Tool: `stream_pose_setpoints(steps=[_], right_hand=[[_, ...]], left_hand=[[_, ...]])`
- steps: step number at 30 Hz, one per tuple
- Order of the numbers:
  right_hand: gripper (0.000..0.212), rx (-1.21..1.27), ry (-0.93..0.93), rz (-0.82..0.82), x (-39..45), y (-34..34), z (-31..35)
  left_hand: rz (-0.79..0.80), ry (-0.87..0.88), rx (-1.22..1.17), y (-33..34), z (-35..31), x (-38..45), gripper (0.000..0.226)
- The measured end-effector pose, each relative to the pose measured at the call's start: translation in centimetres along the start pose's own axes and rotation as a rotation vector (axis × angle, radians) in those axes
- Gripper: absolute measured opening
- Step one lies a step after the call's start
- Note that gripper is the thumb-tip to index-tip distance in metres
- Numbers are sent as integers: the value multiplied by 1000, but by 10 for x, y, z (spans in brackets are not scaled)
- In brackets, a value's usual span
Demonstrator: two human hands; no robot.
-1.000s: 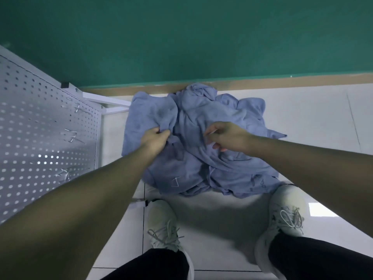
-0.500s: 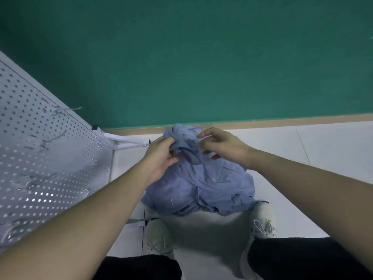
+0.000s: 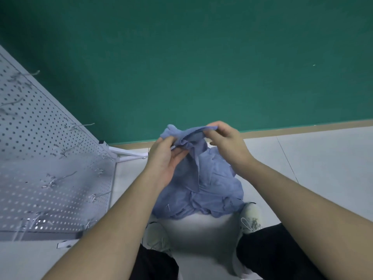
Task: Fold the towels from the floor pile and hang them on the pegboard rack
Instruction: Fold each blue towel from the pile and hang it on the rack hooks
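A blue-grey towel (image 3: 189, 138) is lifted off the floor pile (image 3: 212, 190), bunched between both hands in front of the green wall. My left hand (image 3: 163, 158) holds its lower left fold, fingers curled into the cloth. My right hand (image 3: 228, 142) pinches the top edge between thumb and fingers. The rest of the towel hangs down and merges with the crumpled pile between my shoes. The white pegboard rack (image 3: 40, 158) with several metal hooks stands at the left; no towel hangs on the visible part.
The rack's white foot bar (image 3: 129, 154) runs along the floor toward the pile. My two white shoes (image 3: 250, 217) stand on the pale tiled floor (image 3: 312, 168). A tan skirting strip (image 3: 302, 128) borders the green wall.
Both hands have risen with the towel, pulling it up out of the pile. The view has tilted upward, so more wall and more of the pegboard show.
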State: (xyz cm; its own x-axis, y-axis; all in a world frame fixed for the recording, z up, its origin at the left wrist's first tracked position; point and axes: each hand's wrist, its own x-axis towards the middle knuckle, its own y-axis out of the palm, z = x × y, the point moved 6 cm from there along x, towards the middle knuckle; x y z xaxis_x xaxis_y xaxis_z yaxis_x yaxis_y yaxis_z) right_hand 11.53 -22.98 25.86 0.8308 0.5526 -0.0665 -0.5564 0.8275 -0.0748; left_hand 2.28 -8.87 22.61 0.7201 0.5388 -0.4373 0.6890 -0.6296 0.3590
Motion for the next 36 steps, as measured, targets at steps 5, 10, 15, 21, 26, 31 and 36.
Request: stream_pose_setpoints(steps=[5,10,15,21,26,31,36], right_hand=[[15,119,-78,-53,2,-2,13],[22,-136,-254,-26,3,1,21],[19,-202,-302,84,2,14,22],[18,-204,-328,133,6,14,17],[16,-221,-282,93,13,7,9],[29,-210,-167,167,16,2,6],[41,-504,-9,288,13,-9,-7]], left_hand=[[-113,43,262,-9,0,-3,13],[-187,119,544,-8,0,-5,15],[119,463,414,31,-30,-25,31],[153,425,563,33,-22,-19,7],[106,398,555,29,-20,-18,18],[5,547,577,24,-32,-21,29],[-127,548,554,10,-41,-15,36]])
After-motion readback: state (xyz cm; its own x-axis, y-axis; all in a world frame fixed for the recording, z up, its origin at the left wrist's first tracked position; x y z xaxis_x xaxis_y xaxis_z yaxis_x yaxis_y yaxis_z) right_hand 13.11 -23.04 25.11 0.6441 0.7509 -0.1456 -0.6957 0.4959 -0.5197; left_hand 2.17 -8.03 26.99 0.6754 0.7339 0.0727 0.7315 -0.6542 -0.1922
